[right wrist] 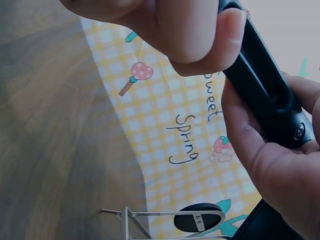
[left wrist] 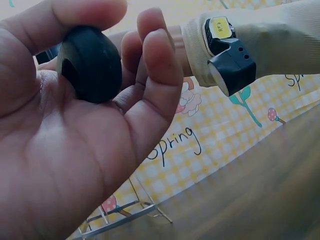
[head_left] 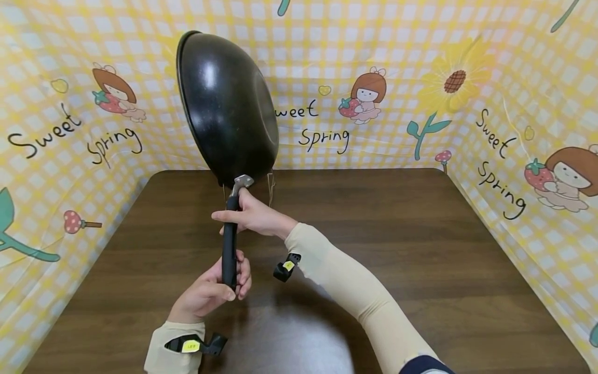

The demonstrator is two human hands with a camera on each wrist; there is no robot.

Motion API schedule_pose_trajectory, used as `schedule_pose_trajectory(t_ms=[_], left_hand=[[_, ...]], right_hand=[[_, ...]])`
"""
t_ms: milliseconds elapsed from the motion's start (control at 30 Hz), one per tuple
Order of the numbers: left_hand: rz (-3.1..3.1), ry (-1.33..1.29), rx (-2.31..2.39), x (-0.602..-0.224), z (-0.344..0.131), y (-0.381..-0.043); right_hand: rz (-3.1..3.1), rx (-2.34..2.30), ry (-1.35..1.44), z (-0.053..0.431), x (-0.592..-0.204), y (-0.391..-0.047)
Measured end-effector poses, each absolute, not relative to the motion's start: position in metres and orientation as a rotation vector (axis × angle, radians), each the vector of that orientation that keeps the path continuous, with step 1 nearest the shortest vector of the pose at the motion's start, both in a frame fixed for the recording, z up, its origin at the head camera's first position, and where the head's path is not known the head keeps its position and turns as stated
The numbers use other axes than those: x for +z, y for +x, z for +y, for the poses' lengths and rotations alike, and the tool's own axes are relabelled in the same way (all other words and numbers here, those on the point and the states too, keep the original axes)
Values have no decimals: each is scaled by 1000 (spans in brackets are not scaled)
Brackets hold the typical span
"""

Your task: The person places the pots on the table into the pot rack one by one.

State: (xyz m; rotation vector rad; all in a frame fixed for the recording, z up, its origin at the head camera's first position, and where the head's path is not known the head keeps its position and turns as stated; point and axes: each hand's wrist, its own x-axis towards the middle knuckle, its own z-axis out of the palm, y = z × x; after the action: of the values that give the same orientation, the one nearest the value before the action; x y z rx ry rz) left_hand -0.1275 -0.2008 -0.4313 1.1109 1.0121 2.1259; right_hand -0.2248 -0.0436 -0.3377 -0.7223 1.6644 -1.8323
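We hold the wok [head_left: 229, 104] tilted above the tabletop's [head_left: 397, 234] far left part, right hand [head_left: 261, 215] gripping the handle [head_left: 229, 246] farther up, left hand [head_left: 201, 296] curled round its near end, probably balancing the weight.

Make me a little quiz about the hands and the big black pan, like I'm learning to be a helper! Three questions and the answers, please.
1. Pick one: in the head view, which side of the pan faces the camera?
A) its inner side
B) its rounded outer side

2. True or false: the right grip is on the handle nearer the pan than the left grip is.

3. Fill in the missing word: the writing on the checked cloth says "Sweet ____".

Key: 1. B; 2. True; 3. Spring
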Motion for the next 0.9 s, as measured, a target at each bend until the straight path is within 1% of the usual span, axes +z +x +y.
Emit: schedule_pose_trajectory(t_ms=[433, 900], left_hand=[[1005, 1073, 2139, -442, -210, -126], [1020, 1025, 2131, -452, -214, -126]], right_hand=[[1651, -1830, -705, -54, -351, -227], [1612, -1869, -548, -57, -368, -230]])
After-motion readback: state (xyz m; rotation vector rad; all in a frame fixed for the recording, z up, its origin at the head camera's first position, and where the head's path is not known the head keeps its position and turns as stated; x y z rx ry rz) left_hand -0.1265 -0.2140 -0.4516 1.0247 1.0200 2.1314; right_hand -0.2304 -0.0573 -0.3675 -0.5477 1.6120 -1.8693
